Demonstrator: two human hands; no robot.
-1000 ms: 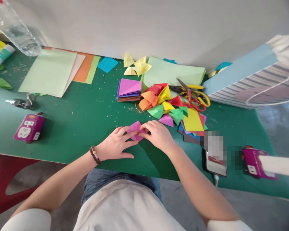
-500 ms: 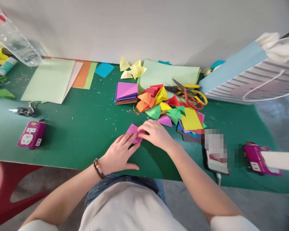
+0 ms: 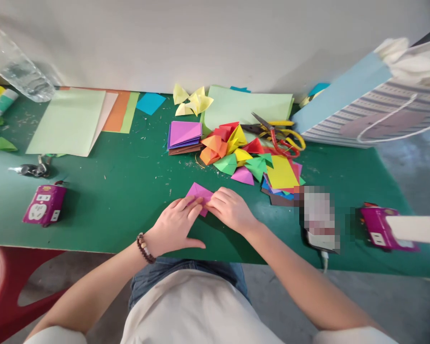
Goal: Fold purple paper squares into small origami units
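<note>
A piece of pinkish-purple origami paper [image 3: 197, 189] with crease lines lies on the green table in front of me, partly covered by my fingers. My left hand [image 3: 174, 223] presses it flat from the left, fingers stretched out and thumb held apart. From the right, my right hand [image 3: 233, 210] has its fingers bunched at the paper's right corner, pinching or pressing the edge there. Just beyond the hands sits a pile of folded paper pieces [image 3: 214, 149] in orange, red, yellow, green and purple. A stack of purple, blue and brown squares [image 3: 185, 134] stands to its left.
Scissors [image 3: 277, 138] lie behind loose squares [image 3: 283, 172]. A phone [image 3: 320, 220] on a cable and a purple power socket [image 3: 387, 229] are at right, another socket [image 3: 45, 205] at left. A striped paper bag [image 3: 365, 110], pale sheets [image 3: 68, 122] and a bottle [image 3: 21, 67] stand or lie farther back.
My right hand has lowered its fingers from a raised pinch over the paper to its right corner. More of the paper's right side shows. The view has shifted slightly.
</note>
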